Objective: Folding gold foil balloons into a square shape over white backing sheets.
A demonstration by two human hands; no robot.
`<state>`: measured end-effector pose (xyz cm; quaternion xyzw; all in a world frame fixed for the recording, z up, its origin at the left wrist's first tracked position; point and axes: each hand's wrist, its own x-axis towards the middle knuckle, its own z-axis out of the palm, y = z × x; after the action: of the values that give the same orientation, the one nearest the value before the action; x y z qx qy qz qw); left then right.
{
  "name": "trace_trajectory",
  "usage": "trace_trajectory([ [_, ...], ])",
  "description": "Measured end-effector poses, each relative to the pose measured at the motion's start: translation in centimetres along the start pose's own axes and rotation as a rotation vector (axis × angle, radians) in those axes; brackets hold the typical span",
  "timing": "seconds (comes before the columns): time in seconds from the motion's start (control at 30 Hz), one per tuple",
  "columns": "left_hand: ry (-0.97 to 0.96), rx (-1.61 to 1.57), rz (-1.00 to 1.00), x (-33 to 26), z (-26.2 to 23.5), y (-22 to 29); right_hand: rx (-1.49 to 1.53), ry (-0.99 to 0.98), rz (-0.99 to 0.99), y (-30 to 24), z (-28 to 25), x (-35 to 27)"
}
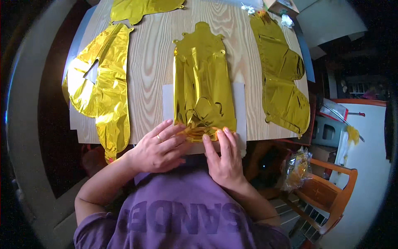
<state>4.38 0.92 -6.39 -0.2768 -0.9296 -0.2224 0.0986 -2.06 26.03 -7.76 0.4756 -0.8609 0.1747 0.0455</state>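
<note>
A flat gold foil balloon (pixel 202 79) lies lengthwise in front of me, its narrow tabbed end pointing away. Its near end is crumpled into a folded edge with an orange-looking strip along it. My left hand (pixel 159 147) is at the left of this near edge, fingers stretched out and slightly blurred, the fingertips over or touching the foil. My right hand (pixel 226 159) rests its fingertips on the right part of the folded edge, thumb and fingers apart. Beneath the balloon lies a pale sheet (pixel 239 99), showing at both sides.
More flat gold foil balloons lie on the wooden table (pixel 151 62): a shiny one (pixel 112 91) at left, another (pixel 145 8) at the far left, and one (pixel 284 83) at right. A small box (pixel 282 6) stands far right. A wooden chair (pixel 331 191) with a clear plastic bag (pixel 297 168) is beside me.
</note>
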Motion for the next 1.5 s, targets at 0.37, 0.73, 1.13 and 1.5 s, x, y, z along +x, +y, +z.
trace_trajectory([
  [0.37,0.052,0.031,-0.051,-0.3,-0.3,0.7,-0.118,-0.066,-0.038,-0.1,-0.4,0.2],
  [0.73,0.021,0.074,0.011,-2.0,-0.1,-0.3,-0.138,-0.088,-0.072,0.1,-0.5,0.3],
  [1.13,0.074,0.161,-0.042,-2.9,-0.9,0.5,-0.146,-0.075,-0.086,0.1,-0.2,0.2],
  [1.5,0.112,0.148,0.103,0.5,-1.2,-0.7,-0.15,-0.105,-0.085,0.0,-0.4,0.1],
])
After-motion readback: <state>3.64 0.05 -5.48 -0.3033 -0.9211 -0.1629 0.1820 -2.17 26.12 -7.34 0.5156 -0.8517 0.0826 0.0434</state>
